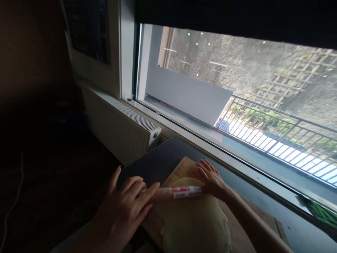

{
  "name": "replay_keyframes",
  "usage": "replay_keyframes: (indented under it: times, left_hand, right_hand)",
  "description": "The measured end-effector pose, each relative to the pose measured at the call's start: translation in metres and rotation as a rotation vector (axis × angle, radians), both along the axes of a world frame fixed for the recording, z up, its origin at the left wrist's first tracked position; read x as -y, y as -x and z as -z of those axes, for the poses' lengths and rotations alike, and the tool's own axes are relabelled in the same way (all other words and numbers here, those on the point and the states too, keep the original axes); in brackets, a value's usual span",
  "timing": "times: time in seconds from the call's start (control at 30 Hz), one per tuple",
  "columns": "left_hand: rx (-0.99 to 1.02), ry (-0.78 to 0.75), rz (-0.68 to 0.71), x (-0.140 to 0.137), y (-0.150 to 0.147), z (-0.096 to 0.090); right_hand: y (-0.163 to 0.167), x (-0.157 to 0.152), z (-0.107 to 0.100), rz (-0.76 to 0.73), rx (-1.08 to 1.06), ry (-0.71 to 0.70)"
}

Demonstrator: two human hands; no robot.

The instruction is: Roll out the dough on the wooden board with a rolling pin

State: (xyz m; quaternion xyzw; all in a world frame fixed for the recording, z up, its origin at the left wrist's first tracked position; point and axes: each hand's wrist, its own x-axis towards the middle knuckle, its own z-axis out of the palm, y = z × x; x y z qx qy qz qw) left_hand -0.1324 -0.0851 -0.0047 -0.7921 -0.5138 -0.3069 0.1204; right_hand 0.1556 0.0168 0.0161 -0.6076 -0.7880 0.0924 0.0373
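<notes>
A wooden rolling pin (163, 194) with a red and white label lies across a thin, pale sheet of dough (195, 221). The dough is spread on a wooden board (181, 168), one edge of it uneven. At the pin's left end is my left hand (127, 203), palm down, fingers apart and thumb stretched along it. My right hand (212, 179) lies over the pin's right end with its fingers extended flat toward the window. Neither hand visibly wraps round the pin; their undersides are hidden.
The board rests on a dark table (150, 168) beside a window sill (250, 172). A white radiator (118, 126) stands beyond the table's left corner. Green cloth-like material (319, 212) lies at the right edge. A pale cable (18, 200) trails across the dark floor.
</notes>
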Motion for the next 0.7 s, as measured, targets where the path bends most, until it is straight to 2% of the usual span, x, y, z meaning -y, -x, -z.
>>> replay_keyframes:
  times: [0.13,0.2,0.27,0.4,0.47,0.5,0.57,0.63,0.7]
  left_hand:
    - [0.021,-0.033,0.063,-0.001,-0.001,0.007]
    - [0.012,-0.046,0.077,-0.004,-0.002,0.008]
    - [-0.013,-0.071,0.081,-0.007,-0.001,0.009]
    - [-0.110,-0.086,0.058,-0.013,0.006,0.007]
    - [-0.143,-0.076,0.045,-0.013,0.009,0.006]
    - [-0.141,-0.073,0.038,-0.012,0.010,0.006]
    - [-0.110,-0.075,0.028,-0.009,0.010,0.006]
    - [-0.076,-0.070,0.043,-0.005,0.008,0.008]
    - [-0.051,-0.053,0.078,-0.002,0.004,0.010]
  right_hand:
    - [-0.031,0.075,0.002,-0.117,0.046,-0.010]
    - [-0.035,0.082,0.002,-0.112,0.059,-0.010]
    - [-0.029,0.059,0.003,-0.081,0.053,-0.008]
    - [-0.002,-0.024,0.001,0.063,0.003,0.058]
    - [0.008,-0.045,-0.002,0.106,-0.006,0.068]
    - [0.010,-0.044,-0.003,0.102,-0.011,0.068]
    - [0.004,-0.020,-0.003,0.040,-0.019,0.052]
    - [-0.012,0.027,0.004,-0.053,-0.013,0.013]
    - [-0.032,0.079,0.014,-0.078,0.005,-0.045]
